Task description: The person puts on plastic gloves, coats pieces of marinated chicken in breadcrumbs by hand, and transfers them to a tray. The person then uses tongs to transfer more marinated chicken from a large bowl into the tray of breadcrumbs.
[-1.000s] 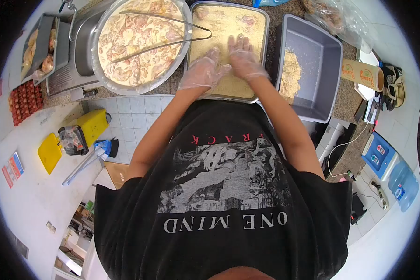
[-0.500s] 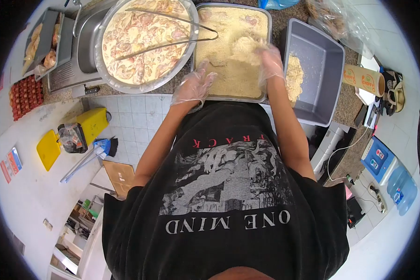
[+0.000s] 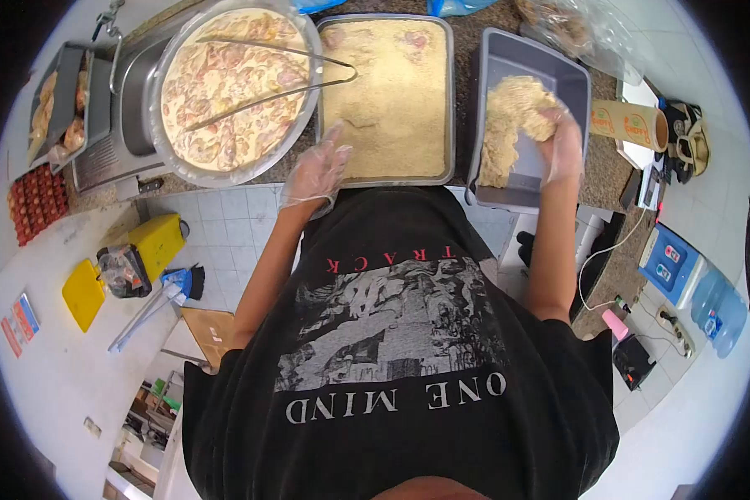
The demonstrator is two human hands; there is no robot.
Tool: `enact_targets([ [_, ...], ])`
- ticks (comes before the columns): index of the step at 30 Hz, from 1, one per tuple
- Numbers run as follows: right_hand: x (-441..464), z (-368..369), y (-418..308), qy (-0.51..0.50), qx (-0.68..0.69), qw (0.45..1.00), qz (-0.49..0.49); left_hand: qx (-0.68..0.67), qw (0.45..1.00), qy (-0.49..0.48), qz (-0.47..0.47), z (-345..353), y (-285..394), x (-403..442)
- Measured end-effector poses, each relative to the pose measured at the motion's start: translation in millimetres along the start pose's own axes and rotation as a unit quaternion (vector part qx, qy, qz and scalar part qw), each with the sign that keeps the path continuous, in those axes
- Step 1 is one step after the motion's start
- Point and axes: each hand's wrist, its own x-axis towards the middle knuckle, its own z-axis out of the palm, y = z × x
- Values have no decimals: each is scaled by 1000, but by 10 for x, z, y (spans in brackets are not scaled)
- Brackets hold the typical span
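Observation:
My right hand, in a clear plastic glove, grips a crumb-coated piece of chicken inside the grey bin. More coated chicken lies along that bin's left side. My left hand, also gloved, rests at the lower left edge of the metal tray, its fingers stretched out and holding nothing. Pale crumbs fill the tray, with a few lumps showing near its far end. On the left, a large bowl contains raw chicken in creamy batter. Metal tongs lie across it, reaching over the tray.
A sink and an egg tray are at the left. Beyond the grey bin are a clear plastic bag and a printed paper roll. A yellow dustpan stands below left.
My right hand has moved right from the crumb tray into the grey bin, carrying the coated chicken. My left hand stays by the tray's edge. The whole view has shifted slightly.

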Motion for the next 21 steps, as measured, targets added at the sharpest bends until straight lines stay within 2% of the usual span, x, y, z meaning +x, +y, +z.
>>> enact_targets([
  [1,133,-144,-115,37,-53,998,-26,-15,1000,16,14,7,-11,-6],
  [4,1259,-936,33,30,-320,946,-48,-26,999,0,-18,21,-34,4],
  [7,1552,-816,167,-55,-318,946,36,-21,999,-10,-24,44,-66,40],
  [9,1551,-605,350,-115,-468,875,-35,-20,999,-13,-23,28,-27,37],
  [11,1668,-584,524,-166,-540,821,-83,-28,999,-11,-21,-28,49,44],
  [13,1804,-553,613,-209,-546,803,-111,-29,999,-5,-26,-35,20,42],
  [16,1410,-294,520,-74,-711,650,-256,-17,999,6,-32,-33,12,22],
  [19,1448,-359,942,-94,-708,644,-275,-4,999,8,-53,48,-44,12],
  [21,1253,-267,813,-66,-744,607,-274,10,999,-1,-53,77,-68,-19],
])
